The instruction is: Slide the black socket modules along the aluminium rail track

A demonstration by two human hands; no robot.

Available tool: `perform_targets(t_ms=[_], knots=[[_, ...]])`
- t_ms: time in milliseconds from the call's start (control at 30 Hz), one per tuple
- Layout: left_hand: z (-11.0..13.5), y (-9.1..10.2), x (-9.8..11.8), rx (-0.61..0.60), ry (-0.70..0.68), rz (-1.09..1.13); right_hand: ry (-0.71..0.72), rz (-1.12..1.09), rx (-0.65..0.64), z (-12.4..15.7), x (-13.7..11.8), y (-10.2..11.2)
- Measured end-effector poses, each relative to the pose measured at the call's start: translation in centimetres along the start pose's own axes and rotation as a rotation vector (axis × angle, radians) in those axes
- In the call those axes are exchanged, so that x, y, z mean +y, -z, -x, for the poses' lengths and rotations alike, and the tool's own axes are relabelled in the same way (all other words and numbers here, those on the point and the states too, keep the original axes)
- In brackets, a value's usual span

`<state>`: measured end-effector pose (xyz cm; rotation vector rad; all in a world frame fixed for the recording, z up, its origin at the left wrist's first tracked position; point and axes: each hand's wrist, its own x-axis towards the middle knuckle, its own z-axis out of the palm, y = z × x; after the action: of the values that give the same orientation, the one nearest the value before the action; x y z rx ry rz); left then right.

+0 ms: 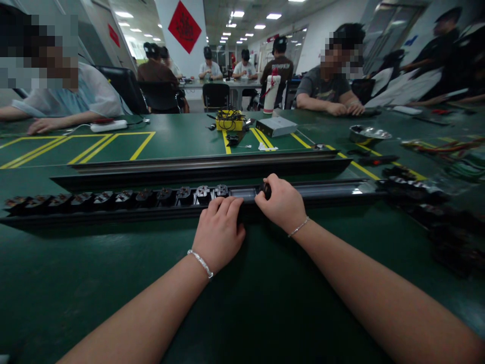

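Note:
A long black rail [329, 191] lies across the green table in front of me, its left half filled with several black socket modules [113, 197] in a row. My left hand [219, 230] rests on the rail's near edge, fingers curled over it. My right hand [282, 202] pinches a small black module [266, 189] at the open channel, just right of the last seated module [222, 190]. A second long black rail [197, 169] lies parallel behind the first.
Loose black modules [424, 189] are piled at the right. Farther back stand a yellow box with cables [229, 121], a white box [276, 126], a metal bowl [368, 134] and a white power strip [109, 125]. Other people sit around this table and beyond.

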<state>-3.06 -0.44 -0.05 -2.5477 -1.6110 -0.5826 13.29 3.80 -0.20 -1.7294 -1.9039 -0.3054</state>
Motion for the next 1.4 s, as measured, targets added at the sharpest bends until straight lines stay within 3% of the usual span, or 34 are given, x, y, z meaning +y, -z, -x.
perform_targets(t_ms=[800, 1400], knots=[[-0.04, -0.03, 0.09, 0.001, 0.006, 0.018, 0.037, 0.042, 0.002, 0.1, 0.54, 0.33], [-0.05, 0.02, 0.02, 0.0, 0.003, 0.03, -0.04, 0.018, 0.0, 0.05, 0.28, 0.18]])
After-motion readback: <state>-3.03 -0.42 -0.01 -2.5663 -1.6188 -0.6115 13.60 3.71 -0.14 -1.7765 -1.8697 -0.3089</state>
